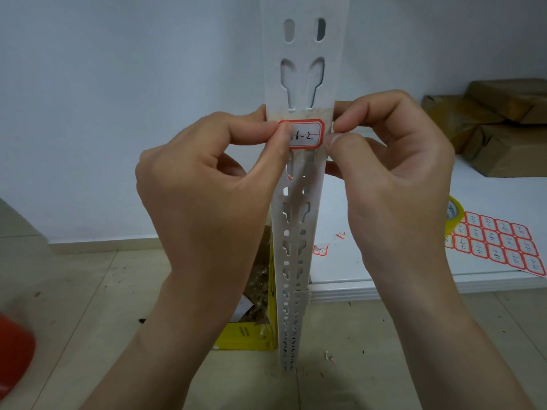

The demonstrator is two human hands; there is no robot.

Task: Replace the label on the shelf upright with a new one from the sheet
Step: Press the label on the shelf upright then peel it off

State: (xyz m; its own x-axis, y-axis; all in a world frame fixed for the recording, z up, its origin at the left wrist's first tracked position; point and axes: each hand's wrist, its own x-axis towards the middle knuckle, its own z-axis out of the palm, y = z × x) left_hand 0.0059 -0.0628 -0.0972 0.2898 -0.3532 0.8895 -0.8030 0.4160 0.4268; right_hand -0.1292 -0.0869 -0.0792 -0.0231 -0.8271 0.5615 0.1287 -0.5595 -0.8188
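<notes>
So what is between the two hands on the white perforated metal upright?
In the head view, the red-bordered white paper label on the upright.

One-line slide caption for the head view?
Both hands press a red-bordered label onto the white shelf upright.

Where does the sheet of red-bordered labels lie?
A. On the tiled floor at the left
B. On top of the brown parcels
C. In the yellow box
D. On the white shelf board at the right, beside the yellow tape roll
D: the label sheet lies flat on the white shelf board, next to the yellow tape roll.
</notes>
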